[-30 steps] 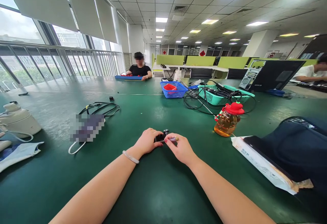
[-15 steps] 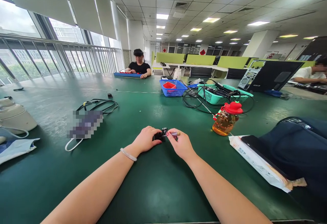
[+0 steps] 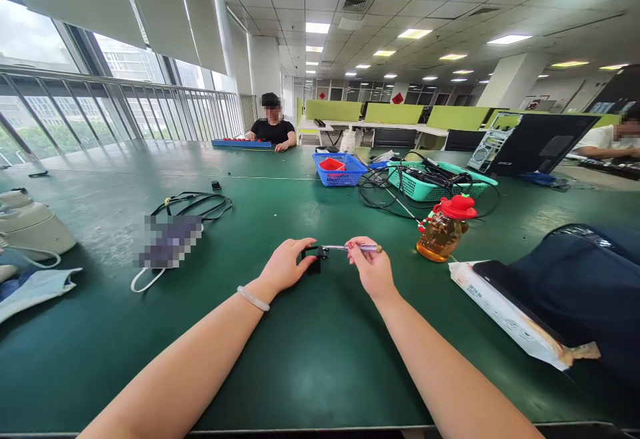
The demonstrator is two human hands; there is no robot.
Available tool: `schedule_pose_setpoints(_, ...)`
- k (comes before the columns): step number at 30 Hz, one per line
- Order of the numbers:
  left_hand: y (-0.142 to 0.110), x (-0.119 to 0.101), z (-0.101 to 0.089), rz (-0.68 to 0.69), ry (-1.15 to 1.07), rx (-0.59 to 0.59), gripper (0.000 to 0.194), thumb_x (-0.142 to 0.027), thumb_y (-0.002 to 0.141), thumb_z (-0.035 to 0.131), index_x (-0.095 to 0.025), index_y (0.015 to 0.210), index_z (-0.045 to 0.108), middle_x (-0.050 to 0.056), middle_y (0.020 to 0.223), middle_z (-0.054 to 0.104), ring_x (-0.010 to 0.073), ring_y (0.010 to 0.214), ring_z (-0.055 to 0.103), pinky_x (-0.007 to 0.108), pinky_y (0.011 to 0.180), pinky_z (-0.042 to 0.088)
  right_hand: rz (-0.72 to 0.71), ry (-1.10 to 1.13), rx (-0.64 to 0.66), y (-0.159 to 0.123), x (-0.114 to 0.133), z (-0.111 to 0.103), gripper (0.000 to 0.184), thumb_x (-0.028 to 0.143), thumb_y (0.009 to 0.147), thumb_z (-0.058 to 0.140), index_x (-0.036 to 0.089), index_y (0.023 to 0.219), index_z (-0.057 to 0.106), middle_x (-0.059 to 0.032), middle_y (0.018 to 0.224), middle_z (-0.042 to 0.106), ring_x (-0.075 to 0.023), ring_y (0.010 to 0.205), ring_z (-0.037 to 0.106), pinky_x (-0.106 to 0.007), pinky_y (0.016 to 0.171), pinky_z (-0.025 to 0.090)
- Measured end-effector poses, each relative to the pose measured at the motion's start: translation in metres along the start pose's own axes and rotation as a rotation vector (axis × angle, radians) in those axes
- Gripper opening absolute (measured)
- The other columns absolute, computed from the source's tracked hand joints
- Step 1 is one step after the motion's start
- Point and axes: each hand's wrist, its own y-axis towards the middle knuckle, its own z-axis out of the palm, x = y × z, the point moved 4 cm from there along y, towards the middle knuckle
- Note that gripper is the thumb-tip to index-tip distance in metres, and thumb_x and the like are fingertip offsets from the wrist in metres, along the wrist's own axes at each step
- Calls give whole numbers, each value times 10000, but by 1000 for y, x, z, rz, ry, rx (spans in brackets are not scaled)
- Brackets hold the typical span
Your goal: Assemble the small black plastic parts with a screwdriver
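Observation:
My left hand (image 3: 286,265) pinches a small black part (image 3: 314,260) just above the green table (image 3: 300,359), thumb and fingers closed round it. My right hand (image 3: 369,267) grips a small screwdriver (image 3: 357,248) with a purple handle, held level, its metal tip touching the black part. Both hands sit in the middle of the view. A pale bangle circles my left wrist.
An amber bottle with a red cap (image 3: 445,227) stands right of my hands. Beyond lie a dark bag (image 3: 580,292) on a white package (image 3: 505,315), a blue basket (image 3: 340,171), a teal basket (image 3: 440,183) with cables, and a face mask (image 3: 30,289) at the left. Other people sit far off.
My right hand has drawn the screwdriver out to the right and lifted it level; both hands with the black part have risen slightly off the table.

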Motion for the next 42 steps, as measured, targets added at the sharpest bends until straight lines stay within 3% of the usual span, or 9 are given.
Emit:
schedule_pose_setpoints(4, 0, 1, -4, -98, 193, -47, 406, -298, 890, 524, -229, 1287, 568, 78, 1083, 708, 264, 1029, 597, 411, 927, 467, 84, -135, 14, 5, -13, -4, 316, 474, 850, 552, 206, 959, 677, -54, 865, 696, -198, 790, 628, -330, 741, 503)
schedule_pose_setpoints(8, -3, 2, -2, -171, 369, 39, 385, -283, 889, 480, -246, 1244, 624, 106, 1003, 714, 293, 967, 627, 462, 899, 429, 125, -252, 113, 6, -24, 1, 315, 374, 817, 575, 229, 1079, 671, -48, 1022, 721, -213, 919, 660, -381, 865, 503)
schedule_pose_setpoints(14, -3, -1, 0, -191, 380, 72, 312, -263, 859, 455, -210, 977, 739, 125, 1002, 702, 311, 969, 621, 504, 933, 403, 136, -275, 175, 5, -28, 6, 347, 284, 774, 608, 231, 1113, 665, -55, 1075, 715, -208, 939, 671, -386, 876, 517)
schedule_pose_setpoints(17, -2, -7, 3, -75, 281, 60, 322, -239, 893, 422, -184, 1051, 697, 116, 1136, 679, 281, 1084, 591, 440, 999, 418, 101, -278, 179, 4, -24, 7, 362, 250, 752, 613, 226, 1109, 660, -57, 1089, 707, -208, 973, 662, -376, 893, 510)
schedule_pose_setpoints(22, -4, -17, 13, 155, 139, 208, 384, -386, 892, 540, -188, 1220, 567, 108, 1263, 618, 256, 1230, 518, 411, 1095, 383, 48, -317, 121, 3, -14, 5, 272, 340, 822, 543, 216, 1015, 689, -55, 1021, 723, -213, 921, 668, -371, 869, 504)
schedule_pose_setpoints(30, -3, -9, 11, -6, 159, 179, 249, -281, 877, 502, -176, 1077, 607, 115, 1062, 678, 273, 1086, 591, 430, 996, 465, 115, -358, 6, 2, -9, -2, 280, 420, 819, 529, 211, 854, 713, -48, 784, 732, -217, 747, 678, -327, 717, 501)
schedule_pose_setpoints(34, -4, -5, 13, -8, 157, 165, 430, -221, 842, 496, -165, 1267, 533, 126, 1261, 627, 275, 1218, 530, 440, 1082, 392, 166, -297, 18, 1, -7, 0, 277, 409, 796, 525, 206, 805, 714, -37, 675, 705, -206, 669, 668, -296, 631, 489)
schedule_pose_setpoints(38, -6, -4, 17, 4, 155, 184, 629, -387, 860, 545, -222, 1441, 368, 108, 1399, 543, 290, 1319, 444, 485, 1120, 314, 163, -235, 26, 0, -3, 3, 266, 394, 782, 527, 203, 795, 712, -28, 643, 690, -199, 661, 670, -282, 622, 489)
schedule_pose_setpoints(42, -5, -2, 21, 12, 167, 209, 650, -499, 883, 518, -245, 1457, 346, 107, 1425, 521, 291, 1329, 428, 498, 1109, 304, 155, -261, 17, 0, -5, 3, 282, 418, 794, 528, 204, 817, 710, -29, 672, 700, -194, 661, 663, -285, 628, 492)
